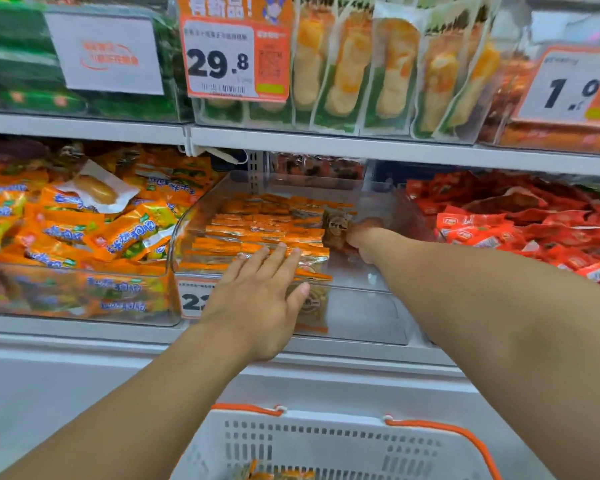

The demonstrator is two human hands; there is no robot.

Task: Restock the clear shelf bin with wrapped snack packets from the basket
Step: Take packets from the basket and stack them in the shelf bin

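The right hand (362,240) is reaching deep into the clear shelf bin (357,299), its fingers curling round a brown wrapped packet (336,227) and setting it at the right end of the orange packet rows (257,226). The left hand (257,299) is lying flat with fingers spread, pressing on the front rows just ahead of its palm. For a neat result, the left hand should be holding the stack steady while the right slides its packet down flush against the row rather than dropping it; the bare bin floor to the right of that hand is offering room. The basket (326,441) is sitting below both forearms, with a few more packets showing at its bottom edge.
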